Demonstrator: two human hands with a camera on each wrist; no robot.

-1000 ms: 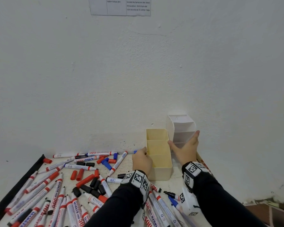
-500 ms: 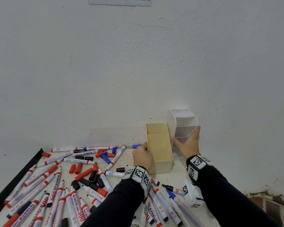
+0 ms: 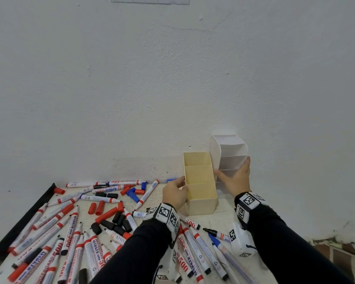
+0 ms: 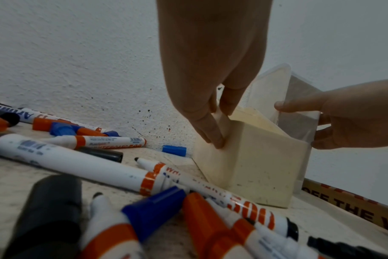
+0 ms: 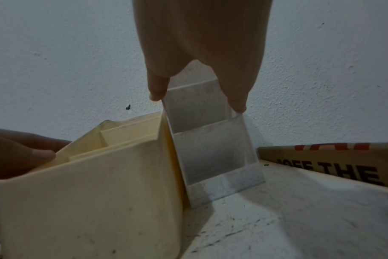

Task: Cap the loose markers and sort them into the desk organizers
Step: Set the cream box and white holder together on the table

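Observation:
A cream three-compartment organizer [image 3: 201, 206] stands by the wall, with a white tiered organizer [image 3: 232, 144] touching its right side. My left hand [image 3: 181, 184] pinches the cream organizer's left wall, fingers [image 4: 210, 133] outside and thumb at the rim. My right hand [image 3: 232, 165] spans the white organizer [image 5: 213, 157], thumb on its left wall and fingers on its right. Both organizers look empty. Loose markers [image 3: 70, 232], some uncapped, and red, black and blue caps [image 3: 103, 216] cover the table to the left.
More markers [image 3: 201, 249] lie under and between my forearms. A white tagged device [image 3: 241, 240] sits by my right forearm. A printed cardboard strip [image 5: 332, 161] runs along the table's right side. A black edge [image 3: 29, 214] borders the left.
The head view has tipped down a little. Both hands keep their hold, and the organizers and markers stay where they were.

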